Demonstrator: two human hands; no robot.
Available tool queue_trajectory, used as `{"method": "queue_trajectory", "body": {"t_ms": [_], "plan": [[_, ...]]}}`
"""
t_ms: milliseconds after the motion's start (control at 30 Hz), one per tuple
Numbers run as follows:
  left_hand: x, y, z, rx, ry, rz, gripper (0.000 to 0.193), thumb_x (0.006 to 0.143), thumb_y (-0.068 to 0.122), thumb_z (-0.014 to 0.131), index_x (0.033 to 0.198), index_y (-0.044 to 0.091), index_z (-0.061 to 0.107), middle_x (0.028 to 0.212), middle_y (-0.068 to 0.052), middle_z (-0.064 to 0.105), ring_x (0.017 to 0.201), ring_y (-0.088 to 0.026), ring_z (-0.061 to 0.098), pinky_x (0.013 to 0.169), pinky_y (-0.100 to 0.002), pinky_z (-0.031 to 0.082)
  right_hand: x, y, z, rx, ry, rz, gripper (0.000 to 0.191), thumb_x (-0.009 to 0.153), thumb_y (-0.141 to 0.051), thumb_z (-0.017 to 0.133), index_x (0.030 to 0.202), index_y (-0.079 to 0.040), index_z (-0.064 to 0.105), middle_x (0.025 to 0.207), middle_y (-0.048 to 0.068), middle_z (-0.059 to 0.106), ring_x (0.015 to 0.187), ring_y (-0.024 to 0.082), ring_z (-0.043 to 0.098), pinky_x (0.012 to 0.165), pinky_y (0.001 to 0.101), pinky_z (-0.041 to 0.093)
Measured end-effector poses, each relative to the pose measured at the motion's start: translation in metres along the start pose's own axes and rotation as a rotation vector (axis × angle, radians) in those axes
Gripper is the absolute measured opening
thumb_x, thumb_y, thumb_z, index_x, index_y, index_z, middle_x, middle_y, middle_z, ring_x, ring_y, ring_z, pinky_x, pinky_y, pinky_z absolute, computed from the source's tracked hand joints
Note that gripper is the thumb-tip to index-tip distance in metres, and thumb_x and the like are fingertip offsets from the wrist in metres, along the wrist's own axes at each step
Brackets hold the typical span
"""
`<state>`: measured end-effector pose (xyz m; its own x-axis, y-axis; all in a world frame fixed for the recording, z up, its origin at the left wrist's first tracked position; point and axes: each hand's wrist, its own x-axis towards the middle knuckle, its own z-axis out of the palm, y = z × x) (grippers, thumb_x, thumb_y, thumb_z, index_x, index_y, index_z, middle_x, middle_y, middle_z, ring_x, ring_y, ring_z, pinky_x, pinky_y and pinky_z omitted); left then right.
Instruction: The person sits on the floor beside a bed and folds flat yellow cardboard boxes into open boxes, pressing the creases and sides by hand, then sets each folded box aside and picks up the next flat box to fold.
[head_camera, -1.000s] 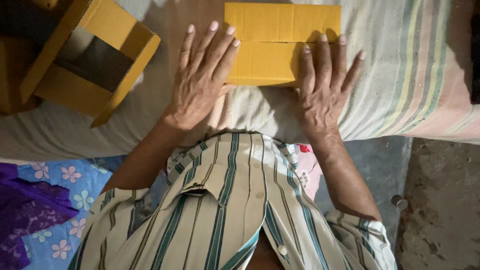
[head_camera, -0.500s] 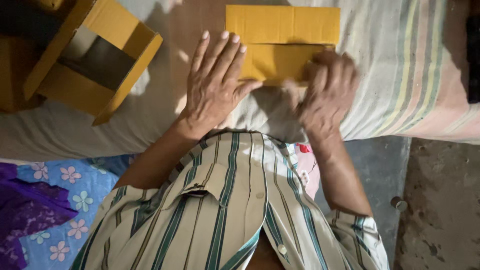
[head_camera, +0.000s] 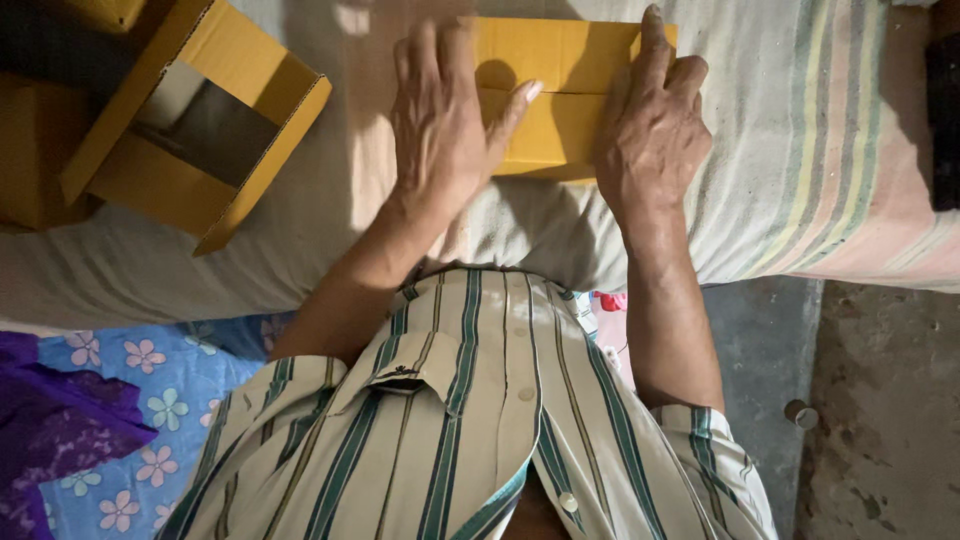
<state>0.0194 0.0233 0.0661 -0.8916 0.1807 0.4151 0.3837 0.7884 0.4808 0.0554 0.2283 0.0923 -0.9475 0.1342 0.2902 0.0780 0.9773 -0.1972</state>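
A flat yellow cardboard piece (head_camera: 560, 90) with a crease across it lies on a striped cloth surface (head_camera: 820, 150). My left hand (head_camera: 440, 120) presses flat on its left part, fingers together, thumb stretched toward the crease. My right hand (head_camera: 652, 125) rests on its right edge with the fingers curled and one finger stretched along the edge. Both hands cover much of the cardboard.
An opened yellow cardboard box (head_camera: 180, 120) lies tilted at the upper left on the cloth. Blue floral fabric (head_camera: 140, 400) and purple fabric (head_camera: 50, 430) lie at the lower left. Bare concrete floor (head_camera: 880, 420) shows at the lower right, with a small round object (head_camera: 800, 413).
Both hands have slid along the cardboard; my left hand moved further onto it, and my right hand went from flat to curled at the right edge.
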Motion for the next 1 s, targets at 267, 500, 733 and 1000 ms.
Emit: {"method": "queue_trajectory", "body": {"t_ms": [267,500,733,1000], "plan": [[0.024,-0.014,0.041,-0.075,-0.117,-0.076,0.099,0.085,0.068,0.079,0.144,0.0,0.037,0.117,-0.026,0.056,0.092,-0.037,0.069,0.066,-0.047,0.06,0.017,0.014,0.014,-0.088,-0.071,0.058,0.084,0.094,-0.073,0.066,0.138,-0.004,0.046,0.093,0.019,0.066,0.079,0.041,0.071,0.064,0.0495,0.055],[0.02,-0.015,0.041,-0.047,-0.167,-0.136,0.049,0.111,0.042,0.06,0.143,0.007,0.046,0.117,-0.023,0.059,0.089,-0.035,0.072,0.065,-0.045,0.059,0.027,0.008,0.021,-0.096,0.049,0.063,0.055,0.11,-0.06,0.056,0.132,-0.01,0.048,0.105,0.015,0.067,0.089,0.038,0.073,0.072,0.0493,0.055],[0.026,-0.003,0.037,0.045,-0.179,-0.108,0.071,0.103,0.058,0.058,0.142,0.001,0.043,0.114,-0.033,0.056,0.079,-0.037,0.071,0.055,-0.045,0.059,0.017,-0.003,0.012,-0.089,-0.035,0.038,0.056,0.114,-0.053,0.057,0.144,-0.007,0.048,0.108,0.02,0.058,0.091,0.039,0.071,0.068,0.0507,0.054],[0.021,-0.012,0.038,0.091,-0.158,-0.042,0.071,0.109,0.062,0.055,0.14,-0.001,0.048,0.118,-0.037,0.057,0.077,-0.039,0.072,0.056,-0.045,0.059,0.017,-0.005,0.007,-0.078,0.029,-0.041,0.06,0.111,-0.056,0.061,0.136,-0.002,0.05,0.101,0.022,0.057,0.084,0.041,0.07,0.064,0.0485,0.055]]}}
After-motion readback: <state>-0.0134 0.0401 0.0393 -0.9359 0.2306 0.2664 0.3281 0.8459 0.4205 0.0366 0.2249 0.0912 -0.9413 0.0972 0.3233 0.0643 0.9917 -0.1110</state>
